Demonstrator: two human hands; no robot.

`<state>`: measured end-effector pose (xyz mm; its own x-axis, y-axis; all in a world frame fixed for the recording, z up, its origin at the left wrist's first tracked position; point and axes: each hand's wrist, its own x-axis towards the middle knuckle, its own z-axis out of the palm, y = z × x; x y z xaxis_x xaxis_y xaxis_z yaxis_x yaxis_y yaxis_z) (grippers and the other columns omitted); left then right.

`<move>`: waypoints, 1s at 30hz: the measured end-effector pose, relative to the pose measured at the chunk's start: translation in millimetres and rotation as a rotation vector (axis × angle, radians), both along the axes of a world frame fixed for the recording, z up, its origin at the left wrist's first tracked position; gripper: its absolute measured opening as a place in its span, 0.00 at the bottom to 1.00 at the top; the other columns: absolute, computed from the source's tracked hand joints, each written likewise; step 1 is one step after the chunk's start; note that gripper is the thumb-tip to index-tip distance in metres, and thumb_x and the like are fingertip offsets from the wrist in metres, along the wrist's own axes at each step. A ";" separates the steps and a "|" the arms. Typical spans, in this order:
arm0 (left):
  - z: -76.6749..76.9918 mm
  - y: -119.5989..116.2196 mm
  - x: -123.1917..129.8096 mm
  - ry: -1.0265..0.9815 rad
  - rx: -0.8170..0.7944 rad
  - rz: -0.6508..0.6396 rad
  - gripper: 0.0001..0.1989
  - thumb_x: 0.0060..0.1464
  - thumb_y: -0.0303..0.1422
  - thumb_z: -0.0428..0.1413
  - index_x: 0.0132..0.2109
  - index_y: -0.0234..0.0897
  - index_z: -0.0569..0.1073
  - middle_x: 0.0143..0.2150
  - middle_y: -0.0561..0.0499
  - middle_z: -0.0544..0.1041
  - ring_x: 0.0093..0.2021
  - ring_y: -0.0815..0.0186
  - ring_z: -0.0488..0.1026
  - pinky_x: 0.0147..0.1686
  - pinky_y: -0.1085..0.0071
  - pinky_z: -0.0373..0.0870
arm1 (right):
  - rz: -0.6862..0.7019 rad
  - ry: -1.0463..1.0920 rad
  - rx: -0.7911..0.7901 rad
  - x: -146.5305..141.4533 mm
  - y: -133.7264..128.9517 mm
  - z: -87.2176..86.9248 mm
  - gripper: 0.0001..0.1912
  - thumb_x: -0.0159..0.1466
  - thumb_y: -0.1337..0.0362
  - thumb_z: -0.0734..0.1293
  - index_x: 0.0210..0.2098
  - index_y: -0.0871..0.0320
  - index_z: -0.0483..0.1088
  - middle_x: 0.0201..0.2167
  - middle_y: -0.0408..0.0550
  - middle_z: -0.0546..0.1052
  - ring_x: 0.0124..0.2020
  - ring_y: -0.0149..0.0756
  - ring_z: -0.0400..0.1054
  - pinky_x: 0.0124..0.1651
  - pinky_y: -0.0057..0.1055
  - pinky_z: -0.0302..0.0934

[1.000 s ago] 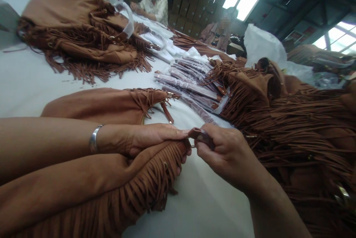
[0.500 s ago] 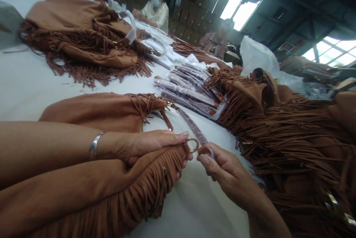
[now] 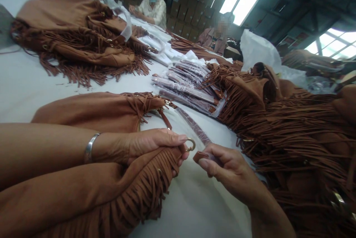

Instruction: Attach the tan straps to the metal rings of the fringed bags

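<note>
A brown fringed bag (image 3: 91,189) stretches along the lower left. My left hand (image 3: 155,143) is closed on its corner, thumb beside a gold ring (image 3: 190,144) on a short leather tab. Just right of the ring, my right hand (image 3: 228,167) pinches the brown leather end (image 3: 200,156) of a bag strap. The strap (image 3: 193,123), wrapped in clear plastic, runs back to a metal clasp (image 3: 169,103) at the corner of the bag. A small gap separates the strap end from the ring.
Plastic-wrapped straps (image 3: 189,86) lie in a pile beyond my hands. More fringed bags (image 3: 72,30) are stacked at back left, and a large heap (image 3: 300,130) fills the right. Co-workers (image 3: 152,6) sit across the white table (image 3: 91,108).
The strap end in my right hand has turned and moved slightly away from the ring. My left hand still grips the bag corner. The whole view has shifted a little.
</note>
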<state>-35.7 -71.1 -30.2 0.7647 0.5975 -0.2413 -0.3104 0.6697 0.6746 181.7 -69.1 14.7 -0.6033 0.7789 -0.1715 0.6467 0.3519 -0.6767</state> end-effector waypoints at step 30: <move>-2.5 -0.6 3.8 0.265 0.520 0.177 0.16 0.55 0.41 0.51 0.30 0.30 0.69 0.24 0.55 0.65 0.25 0.75 0.59 0.26 0.79 0.57 | -0.347 0.056 0.270 -39.4 -27.6 -8.0 0.13 0.61 0.61 0.60 0.22 0.58 0.62 0.15 0.39 0.64 0.17 0.28 0.58 0.21 0.24 0.47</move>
